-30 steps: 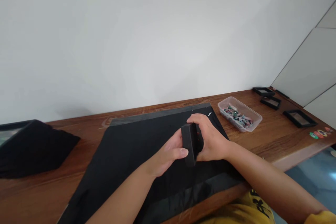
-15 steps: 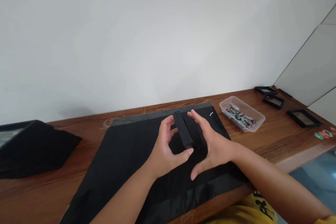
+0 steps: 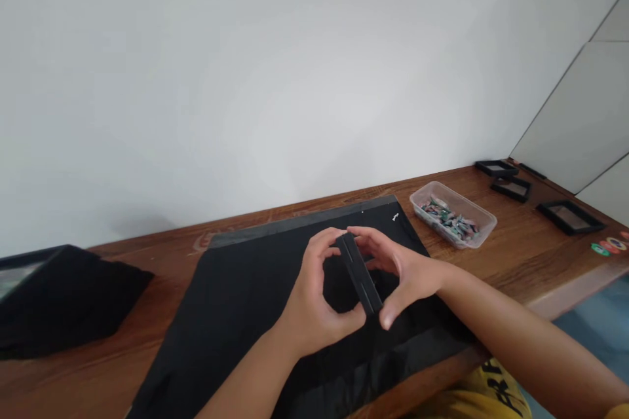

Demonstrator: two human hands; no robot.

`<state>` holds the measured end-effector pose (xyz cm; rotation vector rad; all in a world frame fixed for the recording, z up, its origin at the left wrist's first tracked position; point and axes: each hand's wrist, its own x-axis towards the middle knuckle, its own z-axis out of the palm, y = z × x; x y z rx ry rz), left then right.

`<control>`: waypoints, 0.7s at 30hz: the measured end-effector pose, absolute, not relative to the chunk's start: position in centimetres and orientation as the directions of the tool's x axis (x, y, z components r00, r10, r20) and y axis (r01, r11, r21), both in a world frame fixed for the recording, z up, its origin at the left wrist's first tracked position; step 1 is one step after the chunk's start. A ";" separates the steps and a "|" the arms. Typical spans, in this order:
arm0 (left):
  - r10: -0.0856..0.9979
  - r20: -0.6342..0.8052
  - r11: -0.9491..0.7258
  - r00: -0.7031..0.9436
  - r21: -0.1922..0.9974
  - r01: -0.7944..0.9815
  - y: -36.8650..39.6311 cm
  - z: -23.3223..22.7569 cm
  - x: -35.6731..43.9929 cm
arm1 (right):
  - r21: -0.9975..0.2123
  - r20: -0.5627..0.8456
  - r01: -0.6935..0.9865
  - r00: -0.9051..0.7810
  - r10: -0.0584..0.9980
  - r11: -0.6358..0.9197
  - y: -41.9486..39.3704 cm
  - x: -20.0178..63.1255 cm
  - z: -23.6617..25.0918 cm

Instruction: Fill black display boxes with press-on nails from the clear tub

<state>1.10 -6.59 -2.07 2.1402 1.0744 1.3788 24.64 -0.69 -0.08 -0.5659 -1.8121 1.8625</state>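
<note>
Between my two hands a slim black box is held on edge over a black mat, with a thin seam along its upturned narrow side. My left hand grips it by the ends, fingers at the far end and thumb at the near end. My right hand curves round the other side, its fingertips at the far end and its thumb against the near end. The broad faces of the box are turned away from view.
The black mat covers the middle of the wooden table. At right stands a clear plastic tub of small packets. Beyond it lie several black frames and round stickers. Black cloth lies at left.
My right hand has closed in from the right and now grips the box together with my left. The box has moved slightly nearer to me and to the right.
</note>
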 end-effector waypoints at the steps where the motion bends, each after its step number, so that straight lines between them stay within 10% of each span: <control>1: 0.749 0.623 -0.651 0.225 0.630 0.423 -6.6 -2.0 1.1 | -0.995 0.019 -0.075 -0.791 0.612 -0.066 -0.6 24.6 -0.2; 9: 0.675 0.689 -0.717 0.263 0.528 0.455 -7.0 -1.9 1.6 | -0.929 -0.178 -0.051 -0.808 0.561 -0.368 -0.9 24.1 0.5; 21: 0.561 0.770 -0.791 0.304 0.390 0.471 -7.1 -0.5 1.4 | -0.963 -0.093 -0.101 -0.744 0.661 -0.249 -2.2 23.0 1.4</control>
